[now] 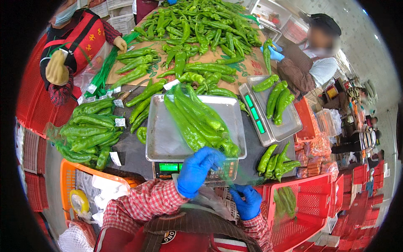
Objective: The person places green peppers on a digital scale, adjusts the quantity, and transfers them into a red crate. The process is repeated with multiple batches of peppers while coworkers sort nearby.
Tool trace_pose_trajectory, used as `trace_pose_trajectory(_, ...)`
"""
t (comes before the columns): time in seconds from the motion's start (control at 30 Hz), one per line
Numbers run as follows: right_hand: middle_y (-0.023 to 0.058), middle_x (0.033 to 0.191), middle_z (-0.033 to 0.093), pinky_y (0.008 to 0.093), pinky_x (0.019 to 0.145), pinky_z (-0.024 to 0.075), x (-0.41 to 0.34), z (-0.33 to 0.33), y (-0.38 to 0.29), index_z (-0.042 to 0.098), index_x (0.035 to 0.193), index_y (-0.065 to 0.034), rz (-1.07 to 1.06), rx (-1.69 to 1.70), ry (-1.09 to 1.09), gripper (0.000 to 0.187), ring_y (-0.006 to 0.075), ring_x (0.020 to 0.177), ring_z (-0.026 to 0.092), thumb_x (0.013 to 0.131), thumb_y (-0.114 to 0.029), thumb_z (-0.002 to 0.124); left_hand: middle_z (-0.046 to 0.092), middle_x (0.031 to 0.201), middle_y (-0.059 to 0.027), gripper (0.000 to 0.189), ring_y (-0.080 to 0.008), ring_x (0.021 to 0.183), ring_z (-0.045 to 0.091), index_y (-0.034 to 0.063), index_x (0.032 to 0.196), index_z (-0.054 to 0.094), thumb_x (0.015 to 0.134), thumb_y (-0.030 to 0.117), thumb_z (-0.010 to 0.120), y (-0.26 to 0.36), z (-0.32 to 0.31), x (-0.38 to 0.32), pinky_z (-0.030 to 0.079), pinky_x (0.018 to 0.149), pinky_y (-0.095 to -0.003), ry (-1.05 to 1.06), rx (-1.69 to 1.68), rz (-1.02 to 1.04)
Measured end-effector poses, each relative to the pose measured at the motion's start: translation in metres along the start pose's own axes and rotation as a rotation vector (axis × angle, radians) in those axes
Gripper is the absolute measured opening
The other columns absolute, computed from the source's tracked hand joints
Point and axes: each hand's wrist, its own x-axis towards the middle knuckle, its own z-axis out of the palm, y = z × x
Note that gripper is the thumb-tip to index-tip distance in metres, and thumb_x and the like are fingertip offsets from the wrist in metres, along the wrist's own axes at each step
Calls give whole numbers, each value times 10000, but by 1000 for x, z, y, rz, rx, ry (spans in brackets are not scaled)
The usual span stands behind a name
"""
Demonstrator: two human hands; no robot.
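Long green peppers (198,119) lie in a fine green mesh bag on the metal pan (159,138) of a scale nearest me. A white tag (171,84) is at the bag's far end. My left hand (198,170), in a blue glove, pinches the gathered mesh (229,168) just below the pepper tips, above the scale's lit green display (168,167). Lower and to the right, my right hand (247,201), also gloved in blue, grips the loose tail of the same mesh past the table's near edge.
Bagged peppers (91,129) with white tags lie at left, by a curved knife (127,93). A second scale (270,110) holds loose peppers. A pepper heap (201,25) covers the far table. Co-workers stand left and right. An orange crate (67,179) and red crate (302,211) flank me.
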Motion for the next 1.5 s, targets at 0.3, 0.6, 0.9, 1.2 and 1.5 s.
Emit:
trace_pose_trajectory(0.3,23,733,528,207,534,386,32,16,7,507,990,-36,424,1021,-393,268,81,603,467,840,-255,463,574,745,-43,132,-149,638,552,60,839,551,839,168,475,-27,29,-5,447,560,-269,-180,431,120)
trace_pose_trajectory(0.6,129,1054,507,341,795,397,141,87,7,433,1181,-98,-580,-138,-79,504,238,924,504,717,-229,578,530,623,-12,184,-77,494,460,56,895,556,860,202,450,-7,34,-6,371,448,-202,-287,-14,-275)
trace_pose_trajectory(0.9,123,916,562,305,616,438,173,70,-23,342,1247,-78,-47,-88,-384,501,184,752,538,779,-157,502,529,667,-12,207,-66,524,459,60,917,552,867,224,437,-1,8,-12,375,468,-195,-301,-115,-41)
trace_pose_trajectory(1.2,71,997,570,281,741,443,73,37,-10,460,1156,-45,402,868,-674,400,175,837,563,763,-58,532,550,681,-20,166,-64,548,451,51,930,547,857,173,461,-8,-11,-13,350,469,-187,-183,-91,-93)
trace_pose_trajectory(1.5,150,974,571,333,803,429,8,-139,41,516,1034,53,359,691,-446,433,243,894,561,627,-54,618,498,639,-4,130,-58,506,440,49,865,565,827,116,459,6,-30,-2,320,431,-169,-46,-95,-310)
